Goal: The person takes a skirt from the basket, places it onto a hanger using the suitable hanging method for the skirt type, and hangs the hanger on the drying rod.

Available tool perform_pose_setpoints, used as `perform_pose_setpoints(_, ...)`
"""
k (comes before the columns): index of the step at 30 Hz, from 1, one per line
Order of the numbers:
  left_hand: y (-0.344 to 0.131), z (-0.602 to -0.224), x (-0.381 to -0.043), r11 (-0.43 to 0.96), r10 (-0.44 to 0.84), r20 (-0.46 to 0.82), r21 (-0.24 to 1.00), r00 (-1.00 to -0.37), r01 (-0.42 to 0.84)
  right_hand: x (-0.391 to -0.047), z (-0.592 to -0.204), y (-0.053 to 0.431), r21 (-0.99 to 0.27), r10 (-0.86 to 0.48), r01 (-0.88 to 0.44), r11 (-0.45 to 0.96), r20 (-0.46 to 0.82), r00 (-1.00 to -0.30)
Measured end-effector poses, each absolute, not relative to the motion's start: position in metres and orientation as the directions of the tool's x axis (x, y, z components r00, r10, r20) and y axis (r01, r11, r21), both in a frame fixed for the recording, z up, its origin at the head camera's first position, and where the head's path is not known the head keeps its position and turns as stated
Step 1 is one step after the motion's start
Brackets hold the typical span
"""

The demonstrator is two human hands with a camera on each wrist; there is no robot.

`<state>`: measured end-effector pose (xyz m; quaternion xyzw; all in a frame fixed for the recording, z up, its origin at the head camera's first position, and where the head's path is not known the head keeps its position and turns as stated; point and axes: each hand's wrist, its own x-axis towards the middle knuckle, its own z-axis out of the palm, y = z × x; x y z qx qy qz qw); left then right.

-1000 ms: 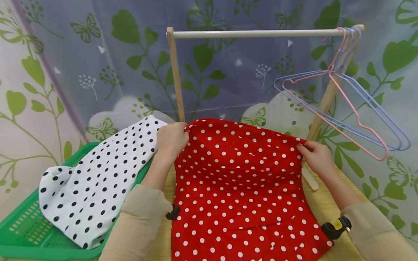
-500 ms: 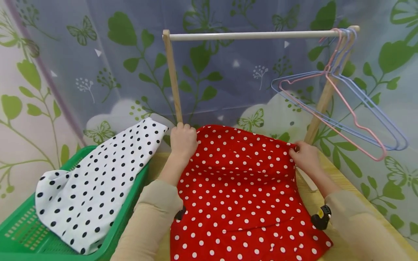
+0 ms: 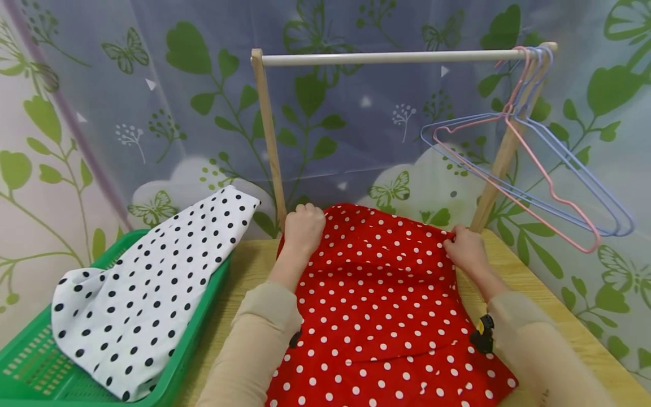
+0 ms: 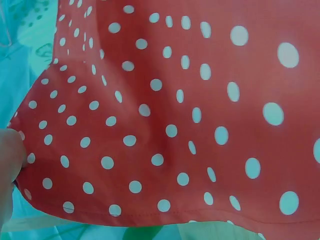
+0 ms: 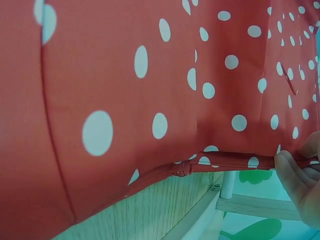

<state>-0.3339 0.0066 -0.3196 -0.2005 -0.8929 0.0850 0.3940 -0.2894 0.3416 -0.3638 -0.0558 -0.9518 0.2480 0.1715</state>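
Red cloth (image 3: 376,305) with white polka dots, white cloth (image 3: 147,294) with black polka dots, green basket (image 3: 189,339), pink hanger (image 3: 529,149), blue hangers (image 3: 539,125), white rail (image 3: 391,58), pale wood posts (image 3: 268,124), yellowish wood-grain table (image 3: 244,277), beige sleeves (image 3: 269,328), grey-blue backdrop (image 3: 346,152) with green leaves

Head view: from above and behind left hand (image 3: 304,230) and right hand (image 3: 467,249), facing forward and down; widest, with table (image 3: 246,268) beneath and rack (image 3: 396,58) beyond them. Left wrist view: very near red dotted cloth (image 3: 376,305), left hand cut by frame edge. Right wrist view: likewise near, right hand cut by frame edge. All three share red dotted cloth; head and right wrist views share right hand, table.
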Motion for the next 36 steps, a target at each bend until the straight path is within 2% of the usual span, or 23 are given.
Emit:
perform_pose_setpoints(2, 0.01, -0.322, -0.333, 0.906, 0.423, 0.663, -0.304, -0.618, 0.295, -0.292, -0.365, 0.342, -0.503, 0.202, 0.032, 0.863, 0.286, -0.937)
perform_pose_setpoints(9, 0.022, -0.335, -0.328, 0.899, 0.432, 0.513, -0.31, -0.742, 0.309, -0.299, -0.371, 0.346, -0.523, 0.206, 0.052, 0.85, 0.24, -0.949)
perform_pose_setpoints(15, 0.028, -0.348, -0.326, 0.871, 0.472, 0.359, -0.333, -0.805, 0.362, -0.299, -0.374, 0.344, -0.489, 0.093, 0.011, 0.872, 0.144, -0.985)
perform_pose_setpoints(21, 0.033, -0.355, -0.325, 0.893, 0.385, 0.168, -0.319, -0.908, 0.319, -0.299, -0.374, 0.338, -0.513, 0.015, 0.015, 0.858, -0.004, -1.0)
perform_pose_setpoints(24, 0.034, -0.361, -0.326, 0.894, 0.368, 0.131, -0.323, -0.921, 0.311, -0.296, -0.372, 0.337, -0.496, -0.024, -0.014, 0.868, -0.013, -1.0)
perform_pose_setpoints(29, 0.031, -0.365, -0.328, 0.895, 0.398, 0.235, -0.311, -0.887, 0.32, -0.287, -0.367, 0.336, -0.441, -0.129, -0.103, 0.892, -0.029, -0.991)
perform_pose_setpoints(31, 0.03, -0.363, -0.329, 0.914, 0.386, 0.301, -0.253, -0.872, 0.318, -0.284, -0.365, 0.336, -0.44, -0.174, -0.139, 0.887, -0.039, -0.984)
perform_pose_setpoints(33, 0.029, -0.359, -0.33, 0.946, 0.325, 0.346, -0.111, -0.88, 0.306, -0.28, -0.362, 0.334, -0.442, -0.216, -0.18, 0.879, -0.033, -0.976)
perform_pose_setpoints(36, 0.028, -0.353, -0.332, 0.921, 0.154, 0.35, 0.287, -0.924, 0.262, -0.278, -0.359, 0.333, -0.451, -0.228, -0.196, 0.871, -0.017, -0.974)
